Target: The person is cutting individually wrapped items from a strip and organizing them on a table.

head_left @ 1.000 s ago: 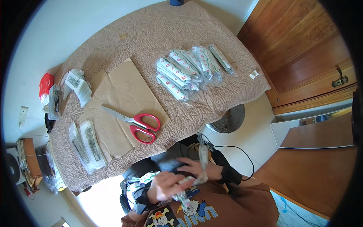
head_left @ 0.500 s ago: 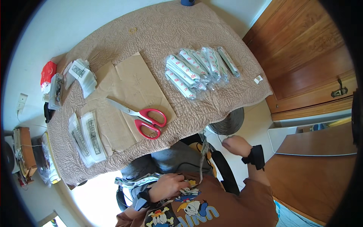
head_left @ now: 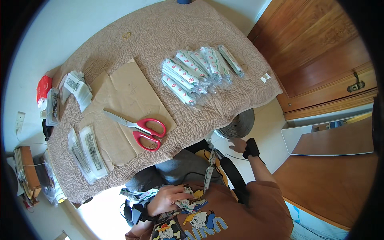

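**One hand on patterned strips, the other beside the table edge**

Low in the frame, just left of centre, the left hand [head_left: 170, 199] lies against the person's brown sweatshirt [head_left: 236, 216], its fingers curled over a bunch of patterned strips [head_left: 138, 195] that trail out toward the left. Whether the fingers actually pinch the strips or only press on them cannot be told.

The right hand [head_left: 239, 145] is right of centre, reaching out past the lower right edge of the table [head_left: 160, 36]. Its fingers are spread and hold nothing; a black wrist strap [head_left: 252, 148] sits just behind it. The hand is next to a round grey ribbed thing [head_left: 236, 125] that sticks out from under the quilted tan cloth.

On the table, red-handled scissors [head_left: 140, 129] lie closed on a sheet of brown paper [head_left: 128, 96] in the middle of the frame. A row of clear packets [head_left: 196, 70] with patterned contents fans across the upper centre. Flat printed packets [head_left: 86, 154] rest at the left edge, and more packets [head_left: 78, 88] sit in the upper left near a red pouch [head_left: 44, 86].
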Demonstrator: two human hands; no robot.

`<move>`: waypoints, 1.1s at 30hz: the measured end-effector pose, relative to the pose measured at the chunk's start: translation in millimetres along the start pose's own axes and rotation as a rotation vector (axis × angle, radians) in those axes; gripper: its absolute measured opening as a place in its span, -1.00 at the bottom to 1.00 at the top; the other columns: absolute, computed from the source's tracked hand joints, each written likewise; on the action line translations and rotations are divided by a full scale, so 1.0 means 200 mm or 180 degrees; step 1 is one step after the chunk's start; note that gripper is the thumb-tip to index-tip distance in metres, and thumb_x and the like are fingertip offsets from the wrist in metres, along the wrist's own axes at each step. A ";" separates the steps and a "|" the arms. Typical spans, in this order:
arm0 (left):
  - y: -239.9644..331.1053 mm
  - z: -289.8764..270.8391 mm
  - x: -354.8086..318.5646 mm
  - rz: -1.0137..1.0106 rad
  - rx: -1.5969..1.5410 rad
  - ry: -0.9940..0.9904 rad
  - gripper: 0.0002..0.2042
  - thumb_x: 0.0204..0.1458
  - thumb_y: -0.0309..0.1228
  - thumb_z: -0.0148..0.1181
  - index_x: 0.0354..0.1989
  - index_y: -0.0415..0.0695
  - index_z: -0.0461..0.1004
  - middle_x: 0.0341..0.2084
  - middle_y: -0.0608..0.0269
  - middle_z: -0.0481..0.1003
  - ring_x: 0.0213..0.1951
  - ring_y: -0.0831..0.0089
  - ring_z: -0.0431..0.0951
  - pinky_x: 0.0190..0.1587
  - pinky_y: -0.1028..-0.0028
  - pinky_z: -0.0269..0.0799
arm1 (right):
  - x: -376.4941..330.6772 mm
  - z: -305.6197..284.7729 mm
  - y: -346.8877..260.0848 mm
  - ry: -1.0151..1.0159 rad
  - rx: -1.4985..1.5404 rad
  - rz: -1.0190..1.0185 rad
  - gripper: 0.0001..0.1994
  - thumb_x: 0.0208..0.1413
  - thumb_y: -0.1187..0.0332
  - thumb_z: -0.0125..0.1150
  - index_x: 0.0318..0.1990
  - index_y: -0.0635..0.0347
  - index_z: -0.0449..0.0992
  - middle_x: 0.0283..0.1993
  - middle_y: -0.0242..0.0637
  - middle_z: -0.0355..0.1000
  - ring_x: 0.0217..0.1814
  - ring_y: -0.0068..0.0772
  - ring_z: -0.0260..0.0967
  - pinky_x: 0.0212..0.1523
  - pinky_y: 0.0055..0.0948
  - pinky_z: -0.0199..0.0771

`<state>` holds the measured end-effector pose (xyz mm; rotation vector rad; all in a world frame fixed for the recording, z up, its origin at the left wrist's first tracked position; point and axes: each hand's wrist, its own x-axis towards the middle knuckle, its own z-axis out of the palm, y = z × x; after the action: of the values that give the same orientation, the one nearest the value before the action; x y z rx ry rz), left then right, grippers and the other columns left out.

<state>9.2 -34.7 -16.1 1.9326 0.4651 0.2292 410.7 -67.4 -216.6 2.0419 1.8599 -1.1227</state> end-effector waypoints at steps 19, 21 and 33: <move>0.05 -0.15 -0.06 -0.0278 -0.0450 -0.0109 -0.56 -0.35 -0.19 0.05 -0.25 -0.15 0.52 -0.45 0.12 0.46 -0.47 0.20 0.45 -0.40 0.38 0.30 | 0.05 0.07 0.30 0.0977 0.3232 0.1354 -0.81 0.00 0.30 0.18 -0.24 0.15 0.55 -0.61 -0.53 0.31 -0.55 -0.77 0.20 -0.61 -0.72 0.11; 0.05 -0.18 -0.05 -0.0238 -0.0508 -0.0218 -0.53 -0.34 -0.16 0.06 -0.22 -0.19 0.51 -0.39 0.09 0.48 -0.45 0.22 0.47 -0.40 0.40 0.31 | -0.05 -0.19 0.21 0.1136 0.3643 0.0445 -0.80 0.04 0.24 0.15 -0.24 0.09 0.57 -0.66 -0.53 0.23 -0.65 -0.72 0.12 -0.64 -0.67 0.11; 0.03 -0.15 -0.14 -0.0242 -0.0779 0.0314 -0.24 -0.38 0.08 0.20 -0.04 -0.29 0.37 -0.21 0.01 0.47 -0.42 0.21 0.51 -0.37 0.39 0.36 | -0.09 -0.52 -0.31 0.1175 0.1115 -0.1134 -0.79 0.05 0.38 0.09 -0.16 0.20 0.51 -0.49 -0.23 0.45 -0.49 -0.43 0.36 -0.40 -0.51 0.34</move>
<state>-25.5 -23.6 3.1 1.6671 0.5486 0.3184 398.1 -8.0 -110.2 2.2900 2.4319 -1.3036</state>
